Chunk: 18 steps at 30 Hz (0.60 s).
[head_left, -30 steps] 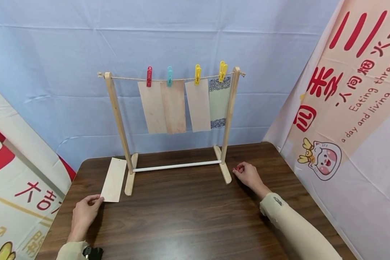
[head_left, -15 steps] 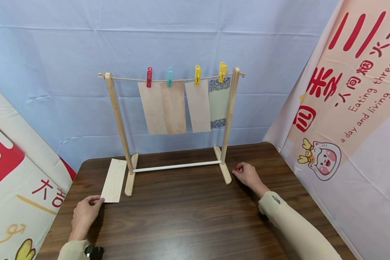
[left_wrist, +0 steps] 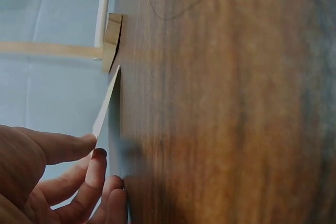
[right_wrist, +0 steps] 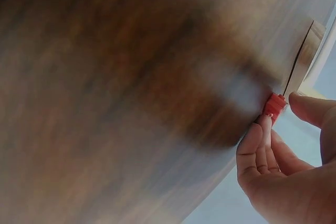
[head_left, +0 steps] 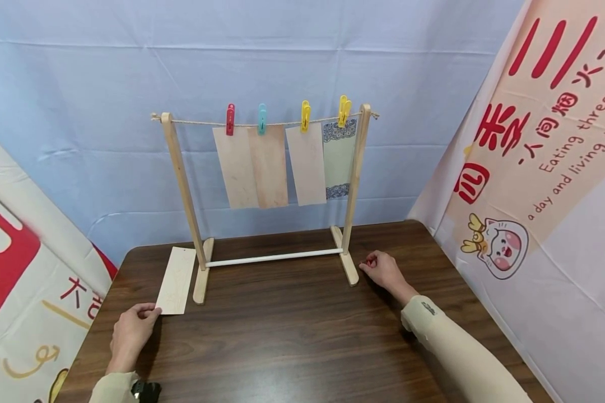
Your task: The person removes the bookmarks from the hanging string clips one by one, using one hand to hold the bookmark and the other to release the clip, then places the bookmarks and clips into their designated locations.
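Observation:
A pale wood-grained card (head_left: 175,281) with a small hole at its top lies left of the wooden rack. My left hand (head_left: 133,334) pinches its near left corner between thumb and fingers; in the left wrist view the card (left_wrist: 106,103) slants with that near end raised off the table. To the right of the rack's foot, my right hand (head_left: 383,271) holds a small red clothespin (right_wrist: 274,107) between thumb and fingers, low over the tabletop. In the head view the fingers hide most of that clothespin.
On the wooden rack (head_left: 184,190), a rope (head_left: 196,122) carries several hanging cards, held by a red clothespin (head_left: 230,120), a light blue clothespin (head_left: 262,119) and two yellow ones. A white rod (head_left: 274,258) joins the rack's feet. Blue cloth (head_left: 80,112) hangs behind the table.

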Tool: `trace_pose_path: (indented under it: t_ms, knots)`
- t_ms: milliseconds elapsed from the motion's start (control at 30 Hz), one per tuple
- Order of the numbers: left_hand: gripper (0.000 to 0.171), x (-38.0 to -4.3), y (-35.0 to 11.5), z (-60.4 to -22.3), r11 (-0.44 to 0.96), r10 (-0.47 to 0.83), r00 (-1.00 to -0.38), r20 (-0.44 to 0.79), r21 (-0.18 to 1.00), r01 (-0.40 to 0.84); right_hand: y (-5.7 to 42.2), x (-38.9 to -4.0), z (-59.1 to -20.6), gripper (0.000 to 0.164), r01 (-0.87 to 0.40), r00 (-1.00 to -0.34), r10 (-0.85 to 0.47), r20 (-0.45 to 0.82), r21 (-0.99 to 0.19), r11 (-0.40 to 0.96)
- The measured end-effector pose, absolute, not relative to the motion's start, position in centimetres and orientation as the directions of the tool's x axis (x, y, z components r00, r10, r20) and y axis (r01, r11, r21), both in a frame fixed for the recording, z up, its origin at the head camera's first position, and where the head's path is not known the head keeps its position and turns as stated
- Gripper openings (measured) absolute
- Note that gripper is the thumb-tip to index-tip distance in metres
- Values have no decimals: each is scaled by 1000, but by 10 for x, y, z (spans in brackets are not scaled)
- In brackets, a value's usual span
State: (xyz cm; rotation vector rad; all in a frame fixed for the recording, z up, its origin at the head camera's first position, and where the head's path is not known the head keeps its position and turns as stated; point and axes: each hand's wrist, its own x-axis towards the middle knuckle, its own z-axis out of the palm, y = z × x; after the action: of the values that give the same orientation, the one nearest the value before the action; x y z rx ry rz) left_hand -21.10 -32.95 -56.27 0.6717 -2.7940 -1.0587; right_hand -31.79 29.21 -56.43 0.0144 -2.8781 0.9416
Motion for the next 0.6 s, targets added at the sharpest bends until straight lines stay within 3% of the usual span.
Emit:
trace_pose_path:
  t_ms: [600]
  knots:
    - [30, -209, -330, -563, 673, -426, -904, -45, 651, -350, 293, -319, -556, 39, -72, -989, 21, 145, -611, 788]
